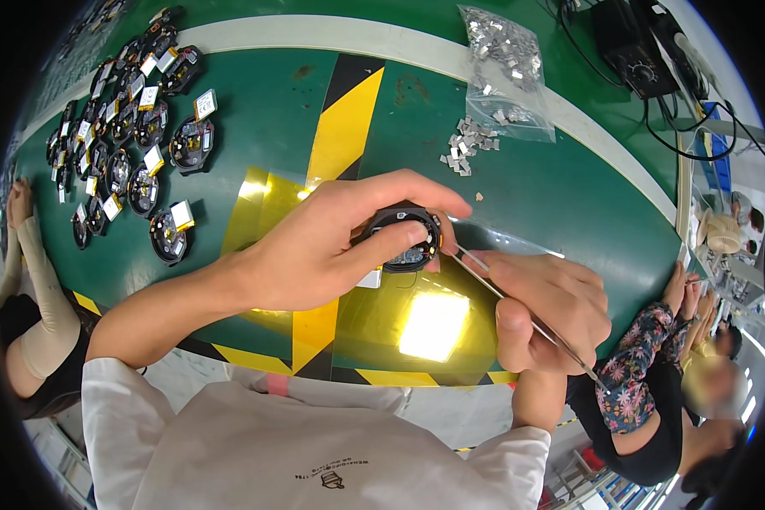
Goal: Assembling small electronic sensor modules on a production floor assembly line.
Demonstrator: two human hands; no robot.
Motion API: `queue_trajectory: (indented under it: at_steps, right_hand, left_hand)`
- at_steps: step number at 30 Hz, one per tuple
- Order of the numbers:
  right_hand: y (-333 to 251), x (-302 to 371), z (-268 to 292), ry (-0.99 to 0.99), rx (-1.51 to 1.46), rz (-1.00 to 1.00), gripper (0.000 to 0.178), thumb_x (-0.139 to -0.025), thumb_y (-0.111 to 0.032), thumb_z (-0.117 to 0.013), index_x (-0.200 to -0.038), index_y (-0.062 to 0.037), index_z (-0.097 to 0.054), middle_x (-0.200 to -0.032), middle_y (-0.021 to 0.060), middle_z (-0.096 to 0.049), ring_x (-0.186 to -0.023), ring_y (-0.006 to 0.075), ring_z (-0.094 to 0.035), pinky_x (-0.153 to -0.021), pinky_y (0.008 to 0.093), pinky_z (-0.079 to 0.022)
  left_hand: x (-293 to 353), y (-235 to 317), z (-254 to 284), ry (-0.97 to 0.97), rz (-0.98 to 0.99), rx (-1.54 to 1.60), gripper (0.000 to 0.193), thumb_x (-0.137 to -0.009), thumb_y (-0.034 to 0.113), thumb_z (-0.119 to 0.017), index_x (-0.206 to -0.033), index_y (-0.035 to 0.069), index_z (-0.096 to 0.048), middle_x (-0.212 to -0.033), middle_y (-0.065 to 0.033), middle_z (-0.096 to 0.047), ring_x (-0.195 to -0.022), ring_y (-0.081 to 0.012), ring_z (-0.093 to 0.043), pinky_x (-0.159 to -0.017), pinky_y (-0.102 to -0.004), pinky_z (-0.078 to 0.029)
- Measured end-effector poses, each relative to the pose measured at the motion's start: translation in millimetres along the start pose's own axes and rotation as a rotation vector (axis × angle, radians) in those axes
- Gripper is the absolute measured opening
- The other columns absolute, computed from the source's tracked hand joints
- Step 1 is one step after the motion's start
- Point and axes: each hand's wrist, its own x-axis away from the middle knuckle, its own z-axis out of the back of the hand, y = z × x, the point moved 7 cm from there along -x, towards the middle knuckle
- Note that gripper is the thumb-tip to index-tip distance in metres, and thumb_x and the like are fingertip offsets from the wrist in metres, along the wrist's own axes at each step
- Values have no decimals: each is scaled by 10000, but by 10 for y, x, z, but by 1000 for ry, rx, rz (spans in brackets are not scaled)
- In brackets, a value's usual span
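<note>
My left hand (314,242) is wrapped round a black round watch case (410,257), with the thumb pressed inside it. A circuit board and small parts show within the case; a white battery (371,278) sticks out below it. In my right hand (548,306) is a pair of metal tweezers (518,308), slanting up to the left. Their tips meet the right side of the case, near my left fingertips; whether they pinch a part there is too small to tell. Under both hands lies a sheet of yellow transparent film (374,331).
Many similar watch cases (193,144) with batteries stand at the far left. A plastic bag (506,68) of small metal pieces lies at the back right, with a loose pile (466,146) before it. A black box with a dial (642,72) and cables sits beyond. People work on both sides.
</note>
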Motion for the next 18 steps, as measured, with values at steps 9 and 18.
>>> queue_trajectory:
  at_steps: [9,18]
  right_hand:
    - [-27,-58,-76,-48,36,-3,211,-769,-35,-797,-946,25,-698,-830,148,-737,-675,264,-729,-582,304,-585]
    - [-53,-56,-97,-85,56,-11,216,-785,-49,-798,-962,27,-699,-825,152,-733,-691,265,-735,-584,303,-590]
  left_hand:
    - [-4,-16,-13,-12,-37,-21,338,-1053,17,-428,-1383,-24,-489,-1108,-145,-639,-974,-172,-631,-844,-313,-535]
    - [-2,0,-1,-13,-12,-4,290,-1033,-9,-478,-1320,-30,-514,-1071,-141,-658,-938,-172,-658,-839,-307,-547]
